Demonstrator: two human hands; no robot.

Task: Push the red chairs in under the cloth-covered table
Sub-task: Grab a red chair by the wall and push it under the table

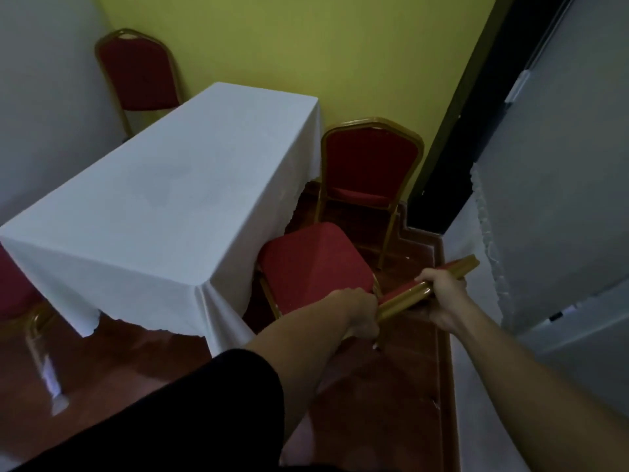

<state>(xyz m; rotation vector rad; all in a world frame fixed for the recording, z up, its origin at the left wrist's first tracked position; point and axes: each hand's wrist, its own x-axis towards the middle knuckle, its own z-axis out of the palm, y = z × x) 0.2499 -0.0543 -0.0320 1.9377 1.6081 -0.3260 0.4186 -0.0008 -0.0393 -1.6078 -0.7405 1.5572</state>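
Observation:
A table under a white cloth (177, 185) fills the middle left. A red chair (315, 264) with a gold frame stands at the table's near right corner, its seat edge touching the hanging cloth. Both hands grip the top rail of its backrest: my left hand (357, 311) on the rail's left end, my right hand (442, 294) further right. A second red chair (371, 161) stands beyond it by the table's right side, facing me. A third red chair (136, 73) stands at the far left corner. Part of a fourth red chair (13, 287) shows at the left edge.
A yellow wall (306, 46) closes the far side. A second white-clothed surface (476, 240) and a grey wall stand close on the right, leaving a narrow strip of glossy brown floor (391, 369). A dark doorframe (452, 131) rises behind the second chair.

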